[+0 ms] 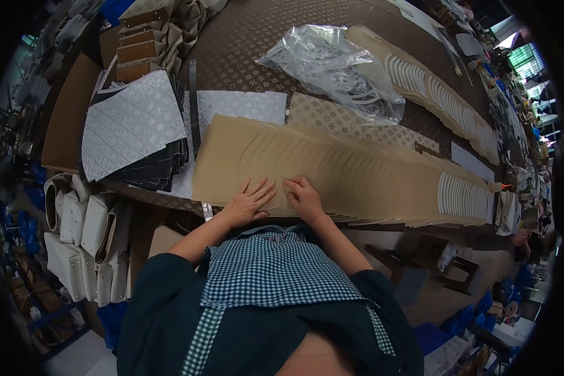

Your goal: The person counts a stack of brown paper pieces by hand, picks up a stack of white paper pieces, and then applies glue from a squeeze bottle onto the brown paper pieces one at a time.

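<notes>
A long row of overlapping brown paper-like sheets (357, 172) lies fanned along the table edge in front of me. My left hand (250, 202) rests flat on the near sheets, its fingers spread. Just to its right, my right hand (303, 199) touches the same sheets with fingers curled together. Whatever those fingertips pinch, if anything, is hidden. White curved strips (460, 197) show at the row's far right end.
Crumpled clear plastic (338, 69) lies beyond the row, beside a second fanned row (438, 94). Patterned grey sheets (138, 122) over black ones are stacked left, near a dark metal ruler (193, 103). Cream bag pieces (84, 232) hang at the left edge.
</notes>
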A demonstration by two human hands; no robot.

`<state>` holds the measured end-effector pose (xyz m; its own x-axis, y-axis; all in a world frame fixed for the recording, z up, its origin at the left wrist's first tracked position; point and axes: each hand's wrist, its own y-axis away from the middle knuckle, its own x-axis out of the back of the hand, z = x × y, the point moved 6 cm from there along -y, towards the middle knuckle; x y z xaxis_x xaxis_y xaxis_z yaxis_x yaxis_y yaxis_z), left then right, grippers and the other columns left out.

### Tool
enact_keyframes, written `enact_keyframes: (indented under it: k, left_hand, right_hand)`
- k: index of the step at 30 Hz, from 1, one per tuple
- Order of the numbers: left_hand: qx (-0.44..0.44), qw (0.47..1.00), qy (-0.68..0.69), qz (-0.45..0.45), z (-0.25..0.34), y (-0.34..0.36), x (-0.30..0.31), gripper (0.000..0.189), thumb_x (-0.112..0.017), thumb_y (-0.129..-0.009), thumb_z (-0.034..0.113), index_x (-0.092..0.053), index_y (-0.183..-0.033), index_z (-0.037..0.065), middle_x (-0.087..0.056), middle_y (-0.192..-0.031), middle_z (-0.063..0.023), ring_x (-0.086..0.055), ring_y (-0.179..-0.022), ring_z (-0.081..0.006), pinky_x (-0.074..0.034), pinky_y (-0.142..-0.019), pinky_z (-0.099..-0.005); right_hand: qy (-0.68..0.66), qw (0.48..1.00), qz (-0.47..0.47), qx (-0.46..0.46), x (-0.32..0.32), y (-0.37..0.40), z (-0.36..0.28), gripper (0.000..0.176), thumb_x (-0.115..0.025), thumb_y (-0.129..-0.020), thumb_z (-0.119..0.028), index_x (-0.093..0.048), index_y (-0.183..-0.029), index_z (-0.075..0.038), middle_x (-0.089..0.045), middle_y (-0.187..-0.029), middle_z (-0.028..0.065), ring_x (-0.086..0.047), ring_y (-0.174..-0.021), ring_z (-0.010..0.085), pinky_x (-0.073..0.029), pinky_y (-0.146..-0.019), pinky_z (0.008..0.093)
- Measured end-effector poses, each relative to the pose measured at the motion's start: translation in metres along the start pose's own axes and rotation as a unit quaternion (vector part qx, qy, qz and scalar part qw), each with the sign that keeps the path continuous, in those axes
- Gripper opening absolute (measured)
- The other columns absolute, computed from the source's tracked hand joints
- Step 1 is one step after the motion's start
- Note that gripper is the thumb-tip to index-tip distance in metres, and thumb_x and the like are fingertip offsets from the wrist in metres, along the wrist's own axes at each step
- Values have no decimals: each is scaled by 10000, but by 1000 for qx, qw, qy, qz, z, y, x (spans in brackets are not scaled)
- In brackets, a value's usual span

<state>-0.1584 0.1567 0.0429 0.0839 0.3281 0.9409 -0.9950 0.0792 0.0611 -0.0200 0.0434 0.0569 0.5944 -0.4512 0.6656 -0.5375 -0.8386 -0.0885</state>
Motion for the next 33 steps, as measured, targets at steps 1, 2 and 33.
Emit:
enact_keyframes:
  k: [1,2,33]
  left_hand:
    - [4,1000,-1,0,0,0,0,781,-628,-825,430,-326,-1482,137,-231,-1578,-53,-189,-1460,-257,-206,-1121,-571]
    - [7,1000,-3,0,1,0,-1,781,-622,-831,440,-319,-1486,141,-224,-1581,-50,-183,-1462,-252,-204,-1120,-573]
    - [-72,973,151,156,231,-92,-52,525,-680,-780,149,-550,-1283,70,-475,-1370,-159,-463,-1250,-359,-410,-1015,-441]
  right_hand:
    - [-8,1000,3,1,1,0,-1,325,-602,-809,-82,-645,-1129,-112,-609,-1083,82,-623,-955,283,-525,-789,374]
    - [-15,1000,6,2,2,1,-3,321,-605,-807,-87,-644,-1125,-107,-608,-1081,84,-620,-961,287,-524,-791,378]
    - [-15,911,125,-393,144,435,181,170,-675,-825,-254,-640,-849,-89,-631,-882,94,-638,-806,277,-509,-697,410]
